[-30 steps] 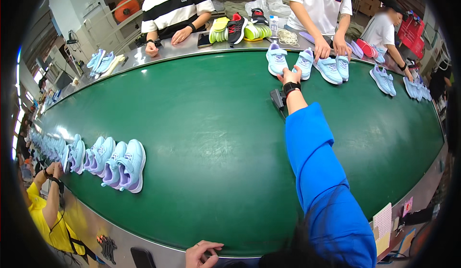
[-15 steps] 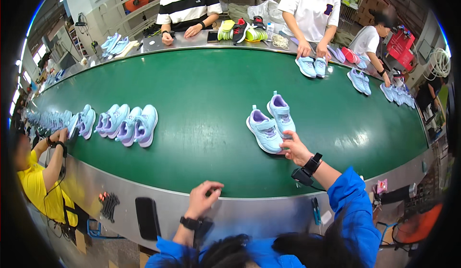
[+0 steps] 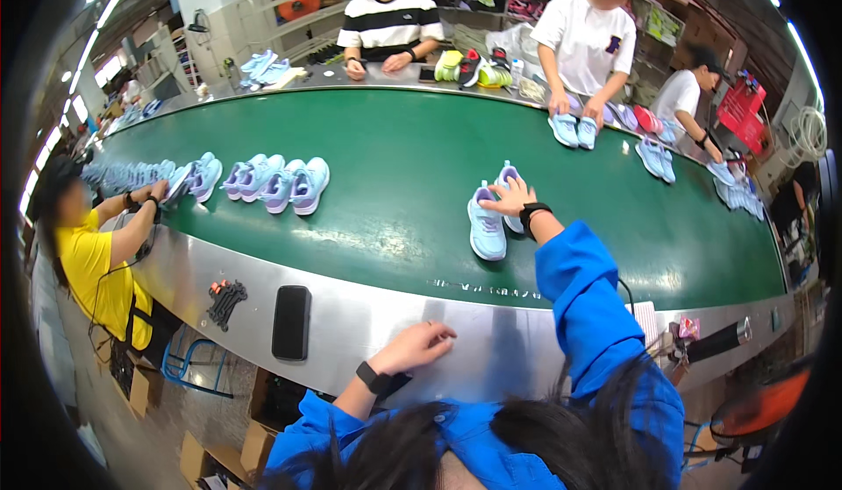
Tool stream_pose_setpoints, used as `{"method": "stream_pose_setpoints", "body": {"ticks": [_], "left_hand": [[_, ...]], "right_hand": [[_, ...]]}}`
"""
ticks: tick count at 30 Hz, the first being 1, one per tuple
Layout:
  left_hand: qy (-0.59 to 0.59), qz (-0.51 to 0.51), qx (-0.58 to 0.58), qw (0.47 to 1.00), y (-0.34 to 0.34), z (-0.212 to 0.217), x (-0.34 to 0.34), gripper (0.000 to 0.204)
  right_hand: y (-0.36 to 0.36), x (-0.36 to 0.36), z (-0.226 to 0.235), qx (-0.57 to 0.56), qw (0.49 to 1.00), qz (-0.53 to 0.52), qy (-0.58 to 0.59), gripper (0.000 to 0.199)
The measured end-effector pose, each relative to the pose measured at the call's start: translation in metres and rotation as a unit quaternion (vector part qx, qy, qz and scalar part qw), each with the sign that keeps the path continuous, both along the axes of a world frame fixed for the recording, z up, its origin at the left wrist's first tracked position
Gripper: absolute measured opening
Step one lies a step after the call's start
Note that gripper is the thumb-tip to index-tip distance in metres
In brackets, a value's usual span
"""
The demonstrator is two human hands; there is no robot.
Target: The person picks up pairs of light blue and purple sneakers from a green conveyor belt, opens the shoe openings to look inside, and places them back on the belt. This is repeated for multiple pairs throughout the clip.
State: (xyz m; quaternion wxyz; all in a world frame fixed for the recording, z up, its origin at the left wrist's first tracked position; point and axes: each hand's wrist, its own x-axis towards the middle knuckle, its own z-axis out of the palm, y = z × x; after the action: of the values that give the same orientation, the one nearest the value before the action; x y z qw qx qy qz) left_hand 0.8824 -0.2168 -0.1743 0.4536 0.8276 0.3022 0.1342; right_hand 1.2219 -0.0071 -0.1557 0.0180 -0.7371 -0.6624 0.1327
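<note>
A pair of light blue sneakers with lilac linings stands side by side on the green belt in front of me. The left sneaker [image 3: 487, 228] shows almost whole; the right sneaker [image 3: 509, 172] is largely covered by my right hand [image 3: 516, 197]. That hand reaches over the pair with its fingers spread, near the shoe openings; whether it touches them is hard to tell. My left hand [image 3: 419, 346] hovers over or rests on the metal edge, palm down, fingers loosely stretched and holding nothing.
More blue sneakers [image 3: 307, 185] line the belt [image 3: 395, 139] at left, beside a person in yellow [image 3: 101, 257]. A black phone [image 3: 291, 321] and a bundle of dark straps [image 3: 226, 304] lie on the metal edge [image 3: 351, 301]. Across the belt, a person handles another sneaker pair [image 3: 574, 130].
My right hand has gone from the toe side of the sneakers up over their openings, fingers now spread. The pair points straighter toward me. My view has shifted, and my left hand's fingers have straightened.
</note>
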Motion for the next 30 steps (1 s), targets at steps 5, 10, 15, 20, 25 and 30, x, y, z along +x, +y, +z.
{"method": "stream_pose_setpoints", "body": {"ticks": [5, 10, 15, 20, 25, 30], "left_hand": [[0.006, 0.065, -0.014, 0.998, -0.031, -0.007, -0.029, 0.031], [0.002, 0.107, -0.047, 0.993, -0.051, -0.006, -0.042, 0.029], [-0.022, 0.076, -0.008, 0.997, -0.047, -0.006, -0.020, 0.028], [-0.085, 0.107, 0.012, 0.991, -0.045, 0.010, -0.018, 0.032], [-0.156, 0.341, 0.046, 0.926, -0.044, 0.003, 0.002, 0.039], [-0.183, 0.365, 0.005, 0.913, -0.048, -0.008, 0.023, 0.040]], "right_hand": [[-0.008, -0.018, -0.011, 0.079, 0.996, 0.043, 0.025, 0.083], [-0.039, -0.042, -0.014, 0.142, 0.975, 0.170, -0.029, 0.069], [-0.050, -0.031, -0.018, 0.238, 0.964, 0.110, -0.032, 0.036], [-0.101, -0.031, 0.038, 0.232, 0.920, 0.314, -0.009, 0.015], [-0.179, -0.045, 0.085, 0.244, 0.779, 0.556, -0.158, 0.010], [-0.241, -0.037, 0.065, 0.270, 0.789, 0.537, -0.125, 0.019]]}}
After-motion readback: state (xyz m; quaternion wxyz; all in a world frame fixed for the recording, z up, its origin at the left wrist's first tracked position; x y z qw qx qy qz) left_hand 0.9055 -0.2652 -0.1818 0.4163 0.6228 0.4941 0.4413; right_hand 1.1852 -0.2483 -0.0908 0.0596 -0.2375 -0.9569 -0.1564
